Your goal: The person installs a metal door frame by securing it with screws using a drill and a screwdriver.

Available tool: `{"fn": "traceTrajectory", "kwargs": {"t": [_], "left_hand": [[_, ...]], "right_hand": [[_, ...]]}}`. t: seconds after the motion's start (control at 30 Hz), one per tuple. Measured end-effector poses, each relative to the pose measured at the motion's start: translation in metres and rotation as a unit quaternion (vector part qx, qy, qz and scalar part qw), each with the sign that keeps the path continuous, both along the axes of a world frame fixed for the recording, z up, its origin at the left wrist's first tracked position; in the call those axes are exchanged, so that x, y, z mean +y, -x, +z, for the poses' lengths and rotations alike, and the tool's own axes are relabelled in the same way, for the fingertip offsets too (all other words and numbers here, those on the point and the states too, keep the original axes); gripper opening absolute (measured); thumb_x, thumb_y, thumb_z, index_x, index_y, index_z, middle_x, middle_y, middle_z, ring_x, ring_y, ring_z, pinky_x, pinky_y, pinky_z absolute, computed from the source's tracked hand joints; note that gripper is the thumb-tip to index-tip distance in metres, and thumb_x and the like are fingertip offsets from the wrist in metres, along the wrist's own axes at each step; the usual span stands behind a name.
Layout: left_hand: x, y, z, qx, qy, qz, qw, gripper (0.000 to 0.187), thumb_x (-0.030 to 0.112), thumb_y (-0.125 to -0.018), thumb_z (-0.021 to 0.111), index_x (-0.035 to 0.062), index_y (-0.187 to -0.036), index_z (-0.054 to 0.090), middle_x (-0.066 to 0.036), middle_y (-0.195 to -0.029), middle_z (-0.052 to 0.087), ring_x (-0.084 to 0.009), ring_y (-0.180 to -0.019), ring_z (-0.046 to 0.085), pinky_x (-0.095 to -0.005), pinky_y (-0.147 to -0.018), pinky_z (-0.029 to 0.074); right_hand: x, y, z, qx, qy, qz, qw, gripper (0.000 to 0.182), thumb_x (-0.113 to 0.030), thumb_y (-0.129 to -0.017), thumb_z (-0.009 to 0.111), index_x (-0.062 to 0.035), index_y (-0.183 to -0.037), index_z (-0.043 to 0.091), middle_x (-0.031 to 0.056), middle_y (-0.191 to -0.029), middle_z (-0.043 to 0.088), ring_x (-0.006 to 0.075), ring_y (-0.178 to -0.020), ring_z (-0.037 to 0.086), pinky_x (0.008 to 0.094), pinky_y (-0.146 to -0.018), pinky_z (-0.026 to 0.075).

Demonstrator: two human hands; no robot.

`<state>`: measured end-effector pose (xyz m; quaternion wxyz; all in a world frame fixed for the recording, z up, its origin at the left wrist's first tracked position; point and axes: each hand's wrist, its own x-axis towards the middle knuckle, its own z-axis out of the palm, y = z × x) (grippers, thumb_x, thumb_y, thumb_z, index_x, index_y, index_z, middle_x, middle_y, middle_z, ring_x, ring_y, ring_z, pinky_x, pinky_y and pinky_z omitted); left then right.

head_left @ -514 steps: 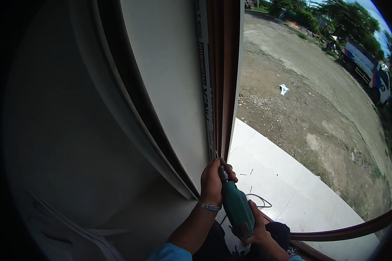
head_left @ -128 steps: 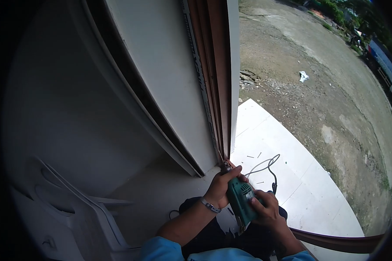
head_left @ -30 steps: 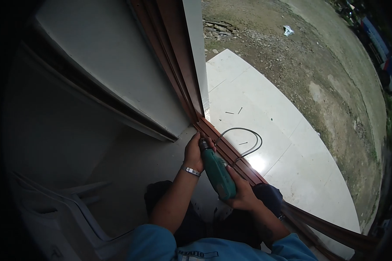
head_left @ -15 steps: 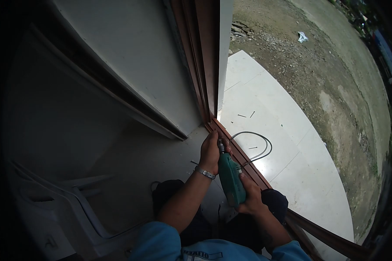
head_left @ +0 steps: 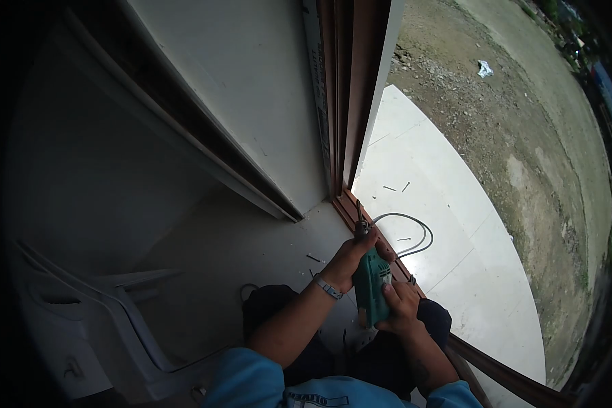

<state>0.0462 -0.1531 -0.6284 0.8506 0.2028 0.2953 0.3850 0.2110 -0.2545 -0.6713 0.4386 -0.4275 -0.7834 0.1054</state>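
A green power drill (head_left: pixel 369 294) is held between both my hands above the brown door-frame sill (head_left: pixel 345 209). My left hand (head_left: pixel 355 257) is closed round the front of the drill, just behind the chuck. From the chuck, a long bit (head_left: pixel 359 209) points away from me toward the corner where the sill meets the upright brown frame (head_left: pixel 343 102). My right hand (head_left: pixel 402 307) grips the drill's handle at the rear. A grey cable (head_left: pixel 425 226) loops over the pale tiles just beyond the sill.
Several loose screws (head_left: pixel 389 188) lie on the white tiled step (head_left: pixel 455 272) outside. Another screw (head_left: pixel 313 258) is on the indoor floor, left of my hands. A white plastic chair (head_left: pixel 126 319) stands at lower left. Bare gravelly ground (head_left: pixel 469 122) borders the step.
The drill has shifted slightly right and toward me. My left hand has moved from the bit and chuck area back onto the drill's front, leaving the bit exposed.
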Motion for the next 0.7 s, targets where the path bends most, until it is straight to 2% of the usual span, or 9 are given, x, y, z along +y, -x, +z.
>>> {"fn": "traceTrajectory", "kwargs": {"t": [0.03, 0.07, 0.13, 0.17, 0.27, 0.4, 0.6, 0.67, 0.7], "left_hand": [[0.0, 0.004, -0.001, 0.014, 0.039, -0.009, 0.999, 0.033, 0.042, -0.091, 0.061, 0.0095, -0.087, 0.059, -0.01, -0.083, 0.064, -0.0232, -0.087, 0.066, -0.0386, -0.079, 0.054], [0.001, 0.008, -0.005, 0.014, 0.04, -0.009, 0.999, 0.033, 0.042, -0.091, 0.061, 0.0095, -0.087, 0.059, -0.01, -0.083, 0.064, -0.0232, -0.087, 0.066, -0.0386, -0.079, 0.054], [0.003, 0.016, -0.014, -0.043, 0.085, -0.001, 0.995, 0.029, 0.037, -0.09, 0.063, 0.0089, -0.086, 0.059, -0.01, -0.084, 0.065, -0.0261, -0.088, 0.066, -0.0405, -0.081, 0.053], [0.005, 0.021, -0.006, -0.052, 0.09, -0.006, 0.995, 0.025, 0.032, -0.09, 0.064, 0.0081, -0.083, 0.059, -0.01, -0.081, 0.064, -0.0286, -0.091, 0.065, -0.0425, -0.084, 0.051], [0.008, 0.027, -0.002, -0.036, 0.066, -0.024, 0.997, 0.022, 0.026, -0.089, 0.064, 0.0075, -0.08, 0.059, -0.009, -0.075, 0.062, -0.0294, -0.093, 0.064, -0.0424, -0.085, 0.049], [0.008, 0.028, -0.009, -0.036, 0.091, -0.019, 0.995, 0.021, 0.023, -0.088, 0.064, 0.0068, -0.075, 0.059, -0.009, -0.07, 0.061, -0.0295, -0.093, 0.063, -0.0423, -0.085, 0.048], [0.011, 0.027, -0.002, -0.003, 0.103, 0.013, 0.995, 0.027, 0.019, -0.088, 0.064, 0.0072, -0.065, 0.056, -0.008, -0.063, 0.059, -0.0245, -0.075, 0.063, -0.0389, -0.08, 0.05], [0.014, 0.029, -0.004, 0.195, 0.02, 0.066, 0.978, 0.029, 0.016, -0.087, 0.064, 0.0086, -0.061, 0.053, -0.007, -0.059, 0.056, -0.0211, -0.065, 0.06, -0.0373, -0.073, 0.051], [0.012, 0.03, -0.012, 0.125, 0.099, 0.078, 0.984, 0.031, 0.015, -0.086, 0.065, 0.0094, -0.059, 0.05, -0.007, -0.058, 0.054, -0.0197, -0.062, 0.059, -0.0359, -0.069, 0.051]], "right_hand": [[0.001, -0.002, 0.001, -0.018, 0.019, 0.002, 1.0, 0.088, -0.034, -0.049, 0.074, -0.0165, -0.131, 0.049, 0.0113, -0.083, 0.056, 0.0275, -0.064, 0.056, 0.0376, -0.059, 0.042], [0.0, -0.003, 0.001, -0.037, 0.039, 0.004, 0.999, 0.086, -0.034, -0.048, 0.075, -0.0181, -0.129, 0.051, 0.0108, -0.083, 0.056, 0.0269, -0.064, 0.056, 0.0373, -0.06, 0.042], [0.001, -0.002, 0.001, -0.044, 0.032, 0.011, 0.998, 0.085, -0.034, -0.048, 0.075, -0.02, -0.128, 0.052, 0.0104, -0.084, 0.056, 0.0265, -0.065, 0.057, 0.0371, -0.061, 0.042], [0.004, -0.001, 0.0, -0.049, 0.021, 0.018, 0.998, 0.084, -0.034, -0.047, 0.075, -0.0219, -0.127, 0.053, 0.01, -0.084, 0.056, 0.026, -0.066, 0.058, 0.037, -0.062, 0.042], [0.005, 0.0, 0.0, -0.053, 0.019, 0.02, 0.998, 0.082, -0.032, -0.047, 0.075, -0.0258, -0.126, 0.053, 0.0093, -0.086, 0.057, 0.0254, -0.068, 0.058, 0.0372, -0.064, 0.042], [0.008, -0.001, -0.005, -0.073, 0.016, 0.018, 0.997, 0.08, -0.032, -0.048, 0.075, -0.028, -0.125, 0.054, 0.009, -0.089, 0.057, 0.0248, -0.07, 0.058, 0.0372, -0.065, 0.042], [0.013, 0.005, 0.0, -0.07, 0.023, 0.018, 0.997, 0.074, -0.028, -0.055, 0.074, -0.0343, -0.126, 0.052, 0.008, -0.096, 0.058, 0.0226, -0.075, 0.06, 0.0368, -0.067, 0.042], [0.017, 0.008, 0.008, -0.257, -0.067, -0.029, 0.964, 0.076, -0.024, -0.056, 0.075, -0.0379, -0.127, 0.051, 0.0062, -0.097, 0.058, 0.0202, -0.075, 0.059, 0.0357, -0.068, 0.042], [0.017, 0.004, 0.011, -0.16, 0.057, 0.028, 0.985, 0.081, -0.022, -0.054, 0.076, -0.0412, -0.128, 0.05, 0.0042, -0.095, 0.059, 0.0182, -0.073, 0.059, 0.0342, -0.068, 0.041]]}}
